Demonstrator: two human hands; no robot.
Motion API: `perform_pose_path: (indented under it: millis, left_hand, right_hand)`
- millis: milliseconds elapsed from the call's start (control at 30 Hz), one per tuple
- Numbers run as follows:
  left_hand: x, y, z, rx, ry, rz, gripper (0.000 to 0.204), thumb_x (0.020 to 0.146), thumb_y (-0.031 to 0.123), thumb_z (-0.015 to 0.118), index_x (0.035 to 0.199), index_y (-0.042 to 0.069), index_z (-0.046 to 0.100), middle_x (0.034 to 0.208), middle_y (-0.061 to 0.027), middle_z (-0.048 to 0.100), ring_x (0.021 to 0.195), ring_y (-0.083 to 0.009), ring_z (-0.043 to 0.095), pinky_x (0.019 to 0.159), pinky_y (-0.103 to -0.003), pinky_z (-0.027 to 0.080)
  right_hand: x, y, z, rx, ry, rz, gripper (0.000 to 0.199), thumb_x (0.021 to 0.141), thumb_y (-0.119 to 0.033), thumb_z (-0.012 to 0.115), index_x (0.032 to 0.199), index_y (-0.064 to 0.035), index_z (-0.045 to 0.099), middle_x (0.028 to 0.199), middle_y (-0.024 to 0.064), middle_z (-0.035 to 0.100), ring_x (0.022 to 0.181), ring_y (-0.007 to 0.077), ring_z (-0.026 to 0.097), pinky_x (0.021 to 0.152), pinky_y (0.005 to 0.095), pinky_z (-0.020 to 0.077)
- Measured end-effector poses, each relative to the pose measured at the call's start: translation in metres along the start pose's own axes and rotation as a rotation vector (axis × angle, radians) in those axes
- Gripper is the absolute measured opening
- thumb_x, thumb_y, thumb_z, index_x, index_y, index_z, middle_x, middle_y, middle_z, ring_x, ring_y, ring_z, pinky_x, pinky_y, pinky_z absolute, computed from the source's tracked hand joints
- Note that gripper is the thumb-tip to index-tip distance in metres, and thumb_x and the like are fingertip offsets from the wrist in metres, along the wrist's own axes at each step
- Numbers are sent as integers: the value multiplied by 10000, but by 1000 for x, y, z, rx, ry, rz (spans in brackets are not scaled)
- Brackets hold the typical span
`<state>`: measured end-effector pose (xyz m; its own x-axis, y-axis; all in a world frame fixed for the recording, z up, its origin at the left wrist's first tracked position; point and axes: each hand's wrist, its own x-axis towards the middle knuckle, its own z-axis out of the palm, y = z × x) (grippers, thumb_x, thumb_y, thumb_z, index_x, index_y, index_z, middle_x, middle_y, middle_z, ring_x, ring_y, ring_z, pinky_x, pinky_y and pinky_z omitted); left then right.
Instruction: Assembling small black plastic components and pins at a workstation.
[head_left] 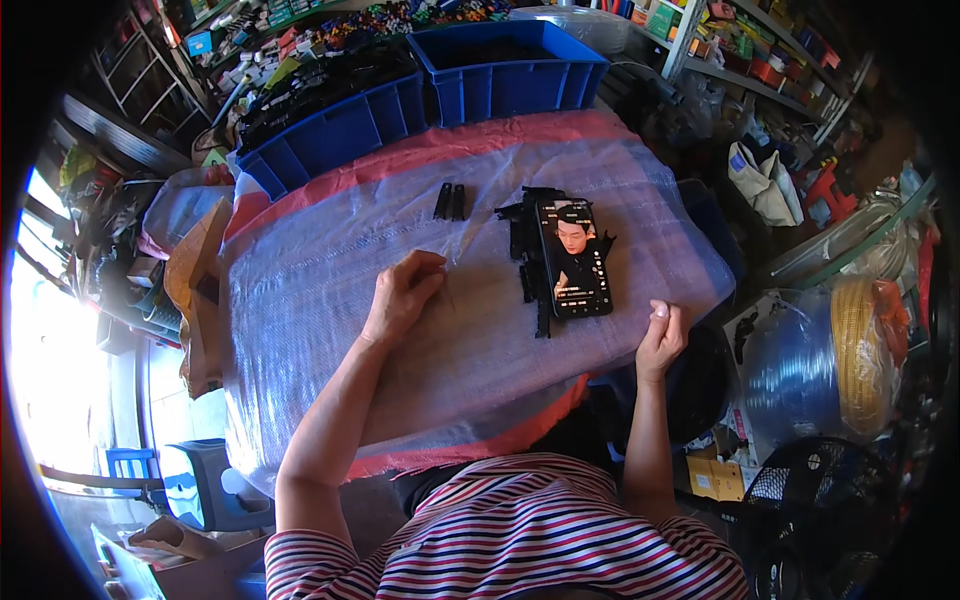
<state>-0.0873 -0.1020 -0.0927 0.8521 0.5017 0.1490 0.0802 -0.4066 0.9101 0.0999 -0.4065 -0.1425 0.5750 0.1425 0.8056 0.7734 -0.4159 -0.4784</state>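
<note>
My left hand [402, 297] rests over the middle of the wrapped surface, its fingers curled in. What they hold, if anything, is hidden. At the surface's near right edge, my right hand [661, 340] is closed with the thumb on top, and its inside cannot be seen. Between the two hands, a black smartphone [603, 283] with a lit screen showing a person lies on a loose pile of flat black pieces [524, 240]. Beyond my left hand, two small narrow black pieces [451, 201] lie side by side.
Two blue plastic bins stand along the far edge: the left bin [345, 138] heaped with black parts, the right bin [510, 88] holding dark contents. A torn cardboard piece [200, 290] stands at left. Wrapped coils [800, 360] and a black fan [820, 480] are at right.
</note>
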Motion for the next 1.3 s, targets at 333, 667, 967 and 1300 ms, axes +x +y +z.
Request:
perform_pose_path:
  millis: [333,667,967,1300]
  left_hand:
    - [1,-1,-2,23,5,-12,236,806,55,557,1038,15,576,897,-60,632,824,-113,585,753,-242,464]
    - [-4,5,0,57,11,-5,231,804,50,555,1031,11,577,896,-69,637,845,-122,595,766,-250,464]
    - [-1,6,-2,68,-4,-8,234,803,68,558,1030,15,577,905,-72,639,857,-132,596,783,-257,459]
    - [-3,8,0,84,23,-13,230,809,65,552,1032,12,577,904,-80,636,852,-139,597,784,-260,461]
  right_hand:
    - [3,-3,1,-1,-4,1,180,887,-109,459,832,8,584,708,94,515,620,207,503,572,308,401]
    - [-3,1,1,17,5,18,200,895,-122,448,829,12,580,700,86,513,622,190,505,560,298,398]
    - [0,-5,1,15,-4,73,216,900,-134,442,824,10,582,680,81,500,614,187,495,571,302,399]
    - [0,-1,1,15,12,27,216,899,-138,445,822,9,585,670,78,499,616,194,498,574,305,395]
